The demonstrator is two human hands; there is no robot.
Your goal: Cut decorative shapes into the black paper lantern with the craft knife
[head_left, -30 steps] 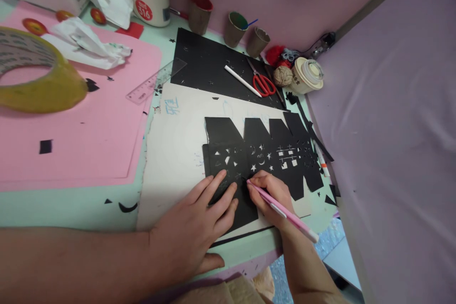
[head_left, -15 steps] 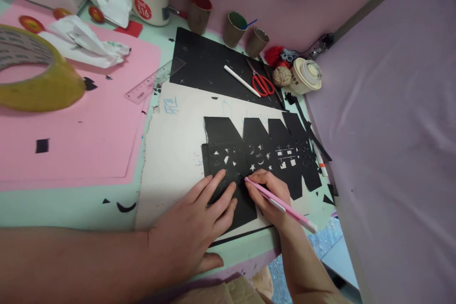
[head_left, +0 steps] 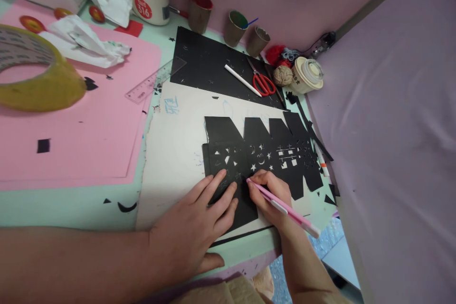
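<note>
A black paper cutout [head_left: 256,145] with pointed tabs lies on a white sheet [head_left: 174,152]; stars, moons, small squares and other shapes are cut through it. My left hand [head_left: 203,218] rests flat on the cutout's lower left part, fingers spread and holding nothing. Between the thumb and fingers of my right hand [head_left: 272,192] is a pink pen-like tool [head_left: 281,204], its tip close to or on the black paper, just right of my left fingertips. Whether the tip is a blade or a point is too small to tell.
Behind lies a black sheet [head_left: 213,66] bearing a white pen [head_left: 242,80] and red scissors [head_left: 262,83]. Three cups, yarn balls and a lidded cup [head_left: 305,76] line the wall. At left are a tape roll [head_left: 42,90], pink paper [head_left: 92,147] and a clear ruler [head_left: 151,83].
The pink tool and my right hand have shifted very slightly right in the picture, as has most of the scene. My left hand keeps its place on the cutout.
</note>
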